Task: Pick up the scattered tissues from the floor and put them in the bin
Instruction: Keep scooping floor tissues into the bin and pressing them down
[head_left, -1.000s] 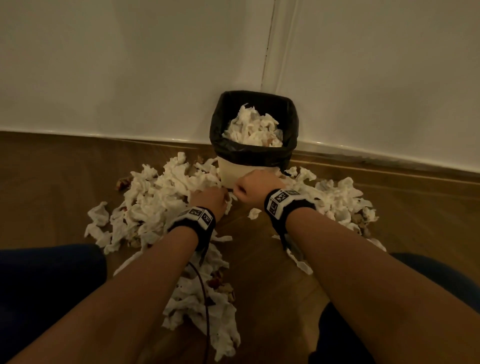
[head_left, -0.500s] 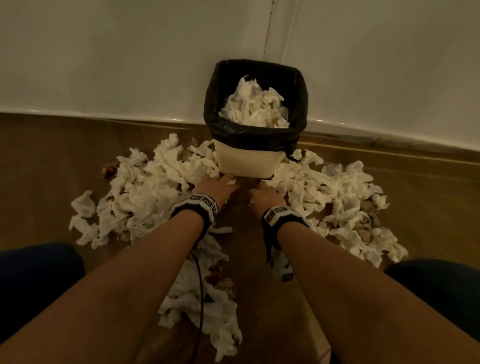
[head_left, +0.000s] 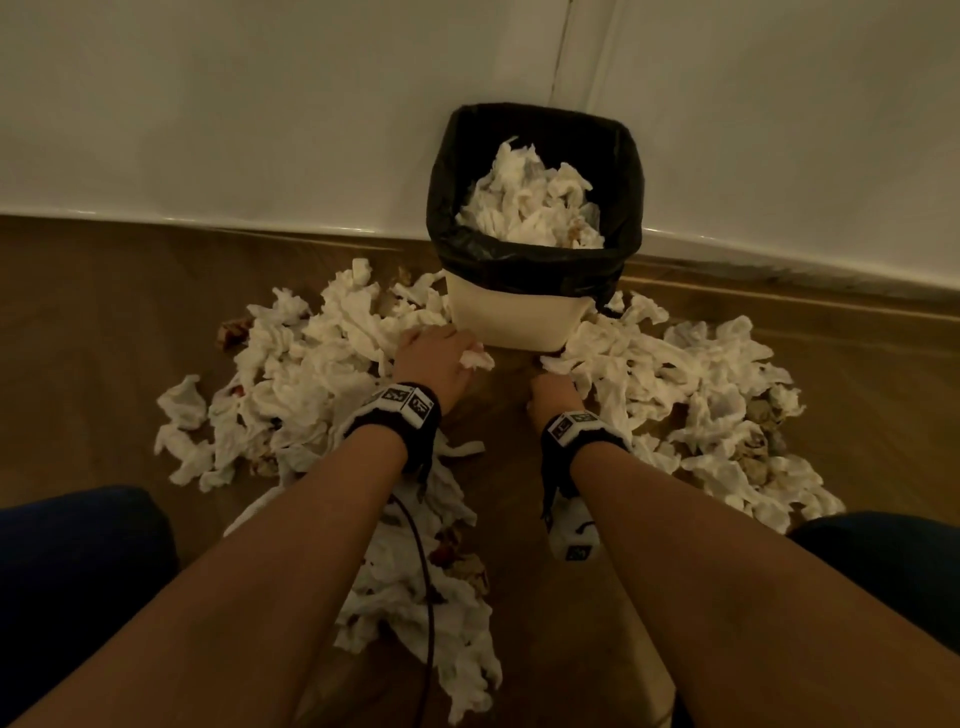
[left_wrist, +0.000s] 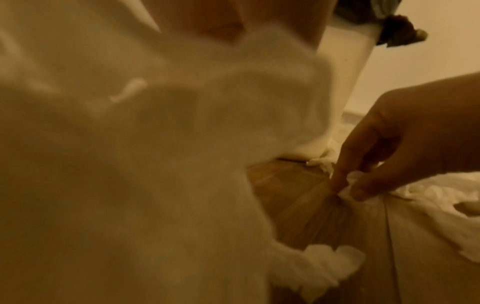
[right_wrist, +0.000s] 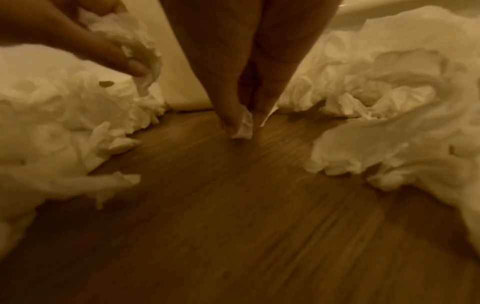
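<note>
A cream bin (head_left: 511, 319) with a black liner stands against the wall, heaped with white tissues (head_left: 530, 205). Crumpled white tissues lie in a pile left of it (head_left: 311, 364) and another right of it (head_left: 675, 374). My left hand (head_left: 441, 358) is low at the bin's left foot and grips a wad of tissue (head_left: 475, 359), seen also in the right wrist view (right_wrist: 135, 47). My right hand (head_left: 550, 392) is down at the floor before the bin, pinching a small scrap of tissue (right_wrist: 244, 123) between fingertips (left_wrist: 342, 185).
A white wall and skirting board run behind the bin. Bare wooden floor (head_left: 509, 431) shows between the two piles. More tissues (head_left: 431, 597) trail toward me under my left forearm, with a thin cable across them. My dark-clad knees sit at both lower corners.
The view has tilted down and closer to the bin. Both hands dropped from the bin's front to the floor; the left now holds a wad, the right pinches a scrap.
</note>
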